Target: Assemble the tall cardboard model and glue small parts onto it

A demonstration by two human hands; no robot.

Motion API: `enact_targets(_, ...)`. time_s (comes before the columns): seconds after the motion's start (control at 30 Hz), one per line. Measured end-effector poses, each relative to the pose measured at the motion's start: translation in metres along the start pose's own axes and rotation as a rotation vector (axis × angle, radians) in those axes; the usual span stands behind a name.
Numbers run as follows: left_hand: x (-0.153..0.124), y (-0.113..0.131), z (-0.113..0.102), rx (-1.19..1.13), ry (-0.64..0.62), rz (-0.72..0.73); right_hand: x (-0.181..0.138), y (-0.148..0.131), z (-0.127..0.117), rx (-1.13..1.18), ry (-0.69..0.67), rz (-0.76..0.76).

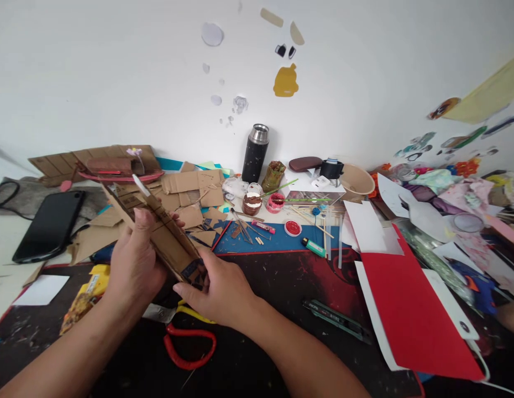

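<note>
Both hands hold a folded piece of brown cardboard (168,235), trough-shaped, tilted above the dark mat. My left hand (136,254) grips its left side, thumb up along the wall. At the lower right end, the fingers of my right hand (219,284) close around the edge near a dark printed patch. A white pointed tip (140,184) shows just beyond the left thumb; what it belongs to is unclear. Beneath the hands lie scissors (190,348) with red and yellow handles, partly covered. Beside my left forearm is a yellow tool (91,290), its kind unclear.
Cardboard scraps (199,188) and a model boat (116,168) lie at the back left, near a black phone (50,226). A black thermos (256,155) stands by paint jars (252,205). Rightward are a utility knife (337,320), red paper (410,309) and a glue gun (476,284).
</note>
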State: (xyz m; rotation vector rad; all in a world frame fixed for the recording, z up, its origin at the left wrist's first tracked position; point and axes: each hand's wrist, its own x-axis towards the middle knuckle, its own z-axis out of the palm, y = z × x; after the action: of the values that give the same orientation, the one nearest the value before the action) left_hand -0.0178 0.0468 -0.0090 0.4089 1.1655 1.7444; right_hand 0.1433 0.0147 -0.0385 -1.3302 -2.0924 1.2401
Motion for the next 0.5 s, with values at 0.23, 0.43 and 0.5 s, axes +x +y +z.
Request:
enact_targets(0.23,0.015,0.010,-0.014,0.054,-0.387,-0.184,0.002,0.007,-0.012,0.207,0.105,-0.051)
enact_targets(0.43,0.042,0.016,-0.046,0.134,-0.698,-0.308,0.004,0.012,-0.014,0.345,0.036,-0.098)
enact_targets(0.5,0.045,0.015,-0.049,0.199,-0.575,-0.320,0.004,0.013,-0.013,0.349,0.011,-0.095)
